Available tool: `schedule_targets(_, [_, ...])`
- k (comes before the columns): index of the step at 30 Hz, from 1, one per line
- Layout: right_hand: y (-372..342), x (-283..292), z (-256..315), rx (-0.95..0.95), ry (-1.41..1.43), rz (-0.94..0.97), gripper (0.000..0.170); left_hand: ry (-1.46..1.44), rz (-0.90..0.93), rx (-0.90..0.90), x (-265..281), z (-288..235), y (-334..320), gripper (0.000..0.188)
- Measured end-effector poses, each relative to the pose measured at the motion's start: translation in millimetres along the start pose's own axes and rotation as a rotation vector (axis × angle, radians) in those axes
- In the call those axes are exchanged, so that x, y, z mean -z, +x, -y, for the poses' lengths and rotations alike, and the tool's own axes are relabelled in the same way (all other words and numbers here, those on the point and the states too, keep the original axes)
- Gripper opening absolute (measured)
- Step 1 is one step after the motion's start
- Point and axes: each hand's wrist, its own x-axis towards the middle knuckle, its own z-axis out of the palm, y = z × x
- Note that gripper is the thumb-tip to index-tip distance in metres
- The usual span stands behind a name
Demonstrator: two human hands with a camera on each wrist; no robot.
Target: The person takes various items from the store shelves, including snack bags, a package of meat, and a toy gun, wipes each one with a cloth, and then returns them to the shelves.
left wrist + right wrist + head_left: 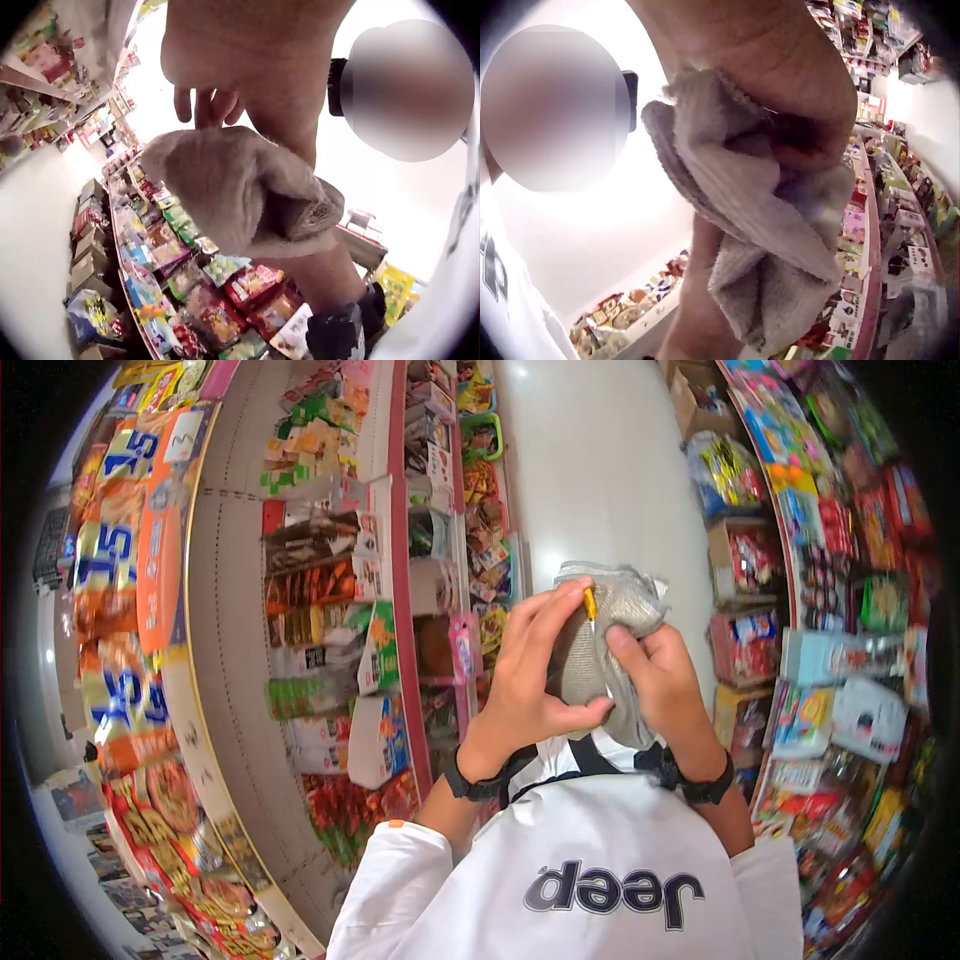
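Note:
Both hands hold a folded grey ribbed cloth (585,660) in front of the white shirt. My left hand (530,670) grips its left side, with the fingers at the upper edge and the thumb lower down on the cloth. A small slim yellow piece (590,605) with a whitish end lies at the left fingertips, against the cloth. On the other side my right hand (665,680) pinches the cloth between thumb and fingers. In the left wrist view the cloth (217,187) bulges below the hand; in the right wrist view the cloth (757,195) hangs in loose folds.
Shelves of packaged snacks (320,560) stand on the left, with large orange bags (110,580) further out. More packets and boxes (750,560) line the right. A pale floor aisle (600,460) runs ahead between the rows.

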Motion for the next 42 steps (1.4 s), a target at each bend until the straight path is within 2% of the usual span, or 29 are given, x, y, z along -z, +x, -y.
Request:
schedule_targets(1, [26,2,9,-0.04,-0.022,0.019,0.032,0.018,-0.008,0.019,1,15,23,0.082])
schedule_targets(4, [112,16,22,0.034,-0.244,0.024,0.032,0.04,-0.008,0.067,-3,66,86,0.082])
schedule_targets(5, [144,19,36,0.061,-0.474,-0.01,0.03,0.057,-0.001,0.07,-8,83,108,0.083])
schedule_targets(8, [244,35,73,0.027,-0.845,-0.039,0.027,0.03,-0.022,0.046,-27,143,186,0.086])
schedule_targets(9, [278,43,79,0.097,-0.881,-0.078,0.022,0.023,-0.002,0.052,-31,164,217,0.087])
schedule_targets(11, [332,50,107,0.01,-0.888,-0.124,0.02,0.028,0.081,0.072,-27,191,277,0.09])
schedule_targets(13, [386,57,144,-0.092,-0.93,-0.124,0.02,-0.068,0.071,0.064,-27,215,335,0.09])
schedule_targets(16, [455,85,154,0.011,-0.487,-0.142,0.022,-0.14,0.053,0.053,-28,248,410,0.089])
schedule_targets(20, [546,102,177,-0.102,-0.117,-0.136,0.029,-0.111,0.033,0.087,-32,297,498,0.086])
schedule_targets(24, [657,121,200,0.027,-0.622,-0.001,0.029,0.024,0.006,0.152,-41,353,577,0.086])
schedule_targets(26, [721,137,218,-0.018,-0.72,0.037,0.026,0.062,-0.016,0.164,-48,383,626,0.086])
schedule_targets(28, [778,150,232,-0.099,-0.714,0.079,0.023,0.063,-0.012,0.225,-43,400,674,0.085])
schedule_targets(29, [804,155,248,-0.148,-0.53,0.133,0.021,-0.023,-0.032,0.282,-43,409,695,0.085])
schedule_targets(32, [873,167,269,-0.149,-0.232,0.217,0.021,-0.106,-0.118,0.291,-44,436,758,0.085])
schedule_targets(33, [896,171,278,-0.28,-0.138,0.259,0.022,-0.091,-0.115,0.302,-44,447,775,0.086])
schedule_targets(36, [940,169,297,-0.29,-0.113,0.252,0.025,0.004,-0.135,0.341,-36,471,824,0.085])
schedule_targets(38, [976,173,304,-0.116,-0.443,0.286,0.029,0.061,-0.127,0.371,-36,487,855,0.084])
schedule_targets(40, [1017,167,322,-0.077,-0.78,0.292,0.03,0.159,-0.096,0.349,-39,510,880,0.084])
schedule_targets(42, [1061,161,341,-0.114,-0.831,0.27,0.028,0.038,-0.113,0.329,-35,541,914,0.085])
